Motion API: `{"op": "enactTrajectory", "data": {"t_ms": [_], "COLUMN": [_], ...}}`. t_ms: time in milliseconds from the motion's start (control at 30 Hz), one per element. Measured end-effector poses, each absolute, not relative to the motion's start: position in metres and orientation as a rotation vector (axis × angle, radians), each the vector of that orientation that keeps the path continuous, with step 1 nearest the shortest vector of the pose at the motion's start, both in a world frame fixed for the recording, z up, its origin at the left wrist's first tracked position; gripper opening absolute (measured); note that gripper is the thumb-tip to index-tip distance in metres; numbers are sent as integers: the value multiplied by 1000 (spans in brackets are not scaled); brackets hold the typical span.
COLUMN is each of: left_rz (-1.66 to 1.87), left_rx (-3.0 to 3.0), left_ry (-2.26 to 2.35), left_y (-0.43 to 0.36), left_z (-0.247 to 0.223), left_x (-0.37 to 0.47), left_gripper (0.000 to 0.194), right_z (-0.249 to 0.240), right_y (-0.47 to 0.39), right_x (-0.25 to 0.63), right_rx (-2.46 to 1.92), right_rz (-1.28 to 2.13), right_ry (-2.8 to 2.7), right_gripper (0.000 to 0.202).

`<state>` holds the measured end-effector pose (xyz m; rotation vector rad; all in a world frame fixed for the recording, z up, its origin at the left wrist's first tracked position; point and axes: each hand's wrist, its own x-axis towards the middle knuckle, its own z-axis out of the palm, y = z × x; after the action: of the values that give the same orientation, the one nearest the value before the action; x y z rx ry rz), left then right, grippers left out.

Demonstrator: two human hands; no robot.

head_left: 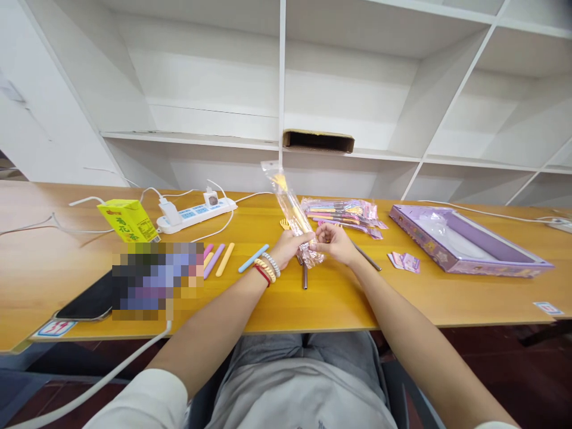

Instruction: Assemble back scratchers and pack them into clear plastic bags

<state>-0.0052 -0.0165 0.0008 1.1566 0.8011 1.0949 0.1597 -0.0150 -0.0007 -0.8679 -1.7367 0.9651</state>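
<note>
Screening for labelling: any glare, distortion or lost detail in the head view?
Head view: glints on the clear bag in the left hand; wide-angle stretch, with the shelves slanting outward; a pixelated block hiding the phone's right end; dim below the table.

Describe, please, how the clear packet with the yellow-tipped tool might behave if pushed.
The clear packet probably crinkles, its thin plastic being visibly creased. The yellow-tipped tool inside likely stiffens it, since it looks straight. The shiny surface may be slippery.

yellow carton beside white power strip, dark phone, cardboard box on white shelves
</note>
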Motion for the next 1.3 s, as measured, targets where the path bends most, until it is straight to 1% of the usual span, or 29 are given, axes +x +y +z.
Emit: {"op": "enactTrajectory", "data": {"t_ms": [133,233,367,467,633,800,867,933,1000,1033,1067,1167,1200,1300], "left_rz": [1046,1021,1023,1003,889,863,889,910,932,946,950,916,898,873], "left_rx": [1194,1161,1139,1143,1154,1105,1051,1007,990,991,1003,1067,1087,1121], "left_ry": [802,779,770,777,759,730,708,699,708,716,721,729,730,728], "left_y": [-22,-23,-21,-20,-21,-20,-18,-17,-16,-15,-15,-15,-15,-16], "left_z": [3,3,0,0,5,8,9,9,9,8,8,6,5,5], "left_x": [-1,0,2,1,-3,-10,-12,-14,-15,-15,-15,-13,-12,-10], "left_gripper": [26,27,24,24,34,34,34,34,33,33,32,32,33,35], "right_z": [-6,-8,-5,-3,0,2,2,3,3,3,3,4,4,5], "right_y": [-18,-23,-26,-27,-26,-24,-23,-22,-22,-23,-23,-22,-21,-20], "right_x": [157,153,150,151,154,160,163,164,163,161,159,155,154,154], "right_rx": [-925,-947,-921,-903,-854,-811,-738,-676,-694,-727,-759,-792,-783,-774], "right_rz": [643,425,368,353,479,694,807,892,892,859,814,689,670,698], "right_ry": [-1847,-1860,-1869,-1925,-1926,-1907,-1895,-1889,-1896,-1899,-1899,-1865,-1845,-1795], "right_gripper": [44,56,77,77,70,62,67,79,84,80,69,31,27,32]}}
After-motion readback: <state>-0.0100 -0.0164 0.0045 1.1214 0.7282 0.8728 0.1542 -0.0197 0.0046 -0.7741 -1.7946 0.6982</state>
